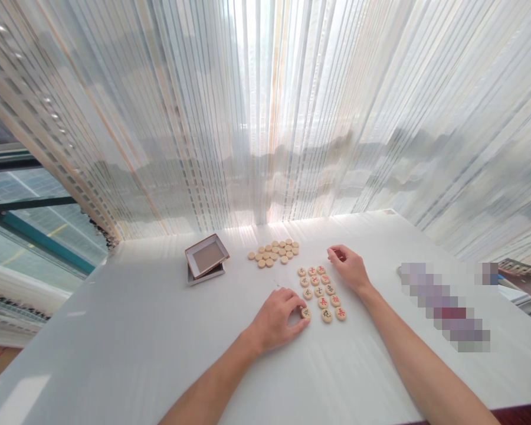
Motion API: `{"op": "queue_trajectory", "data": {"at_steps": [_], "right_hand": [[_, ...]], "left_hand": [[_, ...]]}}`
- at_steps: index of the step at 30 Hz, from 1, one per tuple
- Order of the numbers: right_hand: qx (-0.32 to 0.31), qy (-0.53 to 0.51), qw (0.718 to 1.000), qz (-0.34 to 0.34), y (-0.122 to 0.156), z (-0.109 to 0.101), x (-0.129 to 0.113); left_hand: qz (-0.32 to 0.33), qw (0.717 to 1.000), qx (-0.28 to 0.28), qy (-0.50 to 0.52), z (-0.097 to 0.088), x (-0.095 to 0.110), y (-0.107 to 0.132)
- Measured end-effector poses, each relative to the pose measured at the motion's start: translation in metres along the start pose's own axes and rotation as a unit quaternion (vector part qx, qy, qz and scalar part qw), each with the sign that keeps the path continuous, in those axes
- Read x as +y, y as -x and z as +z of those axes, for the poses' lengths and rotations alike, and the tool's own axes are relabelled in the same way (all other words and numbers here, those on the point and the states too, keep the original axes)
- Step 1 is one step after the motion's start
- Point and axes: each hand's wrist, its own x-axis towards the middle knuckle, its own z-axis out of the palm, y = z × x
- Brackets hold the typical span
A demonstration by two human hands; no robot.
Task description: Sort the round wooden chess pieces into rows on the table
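Between thumb and fingers, my left hand grips a xiangqi piece with a black character, at the near left corner of a grid of face-up pieces. Red and black characters mark the pieces in this grid, among them a red one and a black one. To the right of the grid's far end, my right hand hovers with its fingers curled together; whether anything is between the fingertips is hidden. Several blank-side-up pieces lie in a loose cluster farther back.
An open box, its lid resting tilted on its base, sits at the back left of the white table. A blurred-out item lies on the right. Sheer striped curtains hang along the far edge.
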Motion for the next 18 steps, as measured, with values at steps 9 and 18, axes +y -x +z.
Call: {"op": "queue_trajectory", "data": {"at_steps": [9, 18], "right_hand": [[-0.006, -0.013, 1.0, 0.015, -0.001, 0.0, 0.004], [-0.011, -0.013, 1.0, 0.023, -0.001, -0.001, 0.003]], "left_hand": [[0.015, 1.0, 0.004, -0.011, -0.002, 0.002, -0.001], [0.081, 0.996, 0.011, -0.031, 0.002, -0.009, -0.001]]}}
